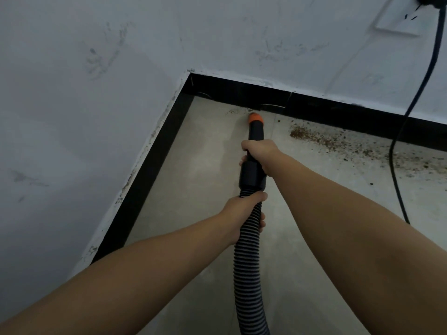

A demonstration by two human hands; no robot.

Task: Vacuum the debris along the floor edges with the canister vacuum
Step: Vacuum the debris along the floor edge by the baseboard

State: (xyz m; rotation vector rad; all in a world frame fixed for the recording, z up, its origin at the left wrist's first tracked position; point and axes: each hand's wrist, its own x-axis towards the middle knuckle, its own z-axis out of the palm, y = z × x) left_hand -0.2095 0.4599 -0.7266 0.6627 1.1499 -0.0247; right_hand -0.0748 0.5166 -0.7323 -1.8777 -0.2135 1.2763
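Right hand (261,154) grips nozzle (255,130); left hand (242,213) grips hose (246,262); debris (314,139) right of nozzle.

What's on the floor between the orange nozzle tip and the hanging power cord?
In the head view, brown debris lies scattered between the nozzle tip and the cord.

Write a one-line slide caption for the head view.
Both hands, right hand on the nozzle, left hand on the ribbed hose, aim at debris along the black baseboard.

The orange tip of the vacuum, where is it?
In the head view, the orange tip sits centre, on the floor near the black baseboard, left of the debris.
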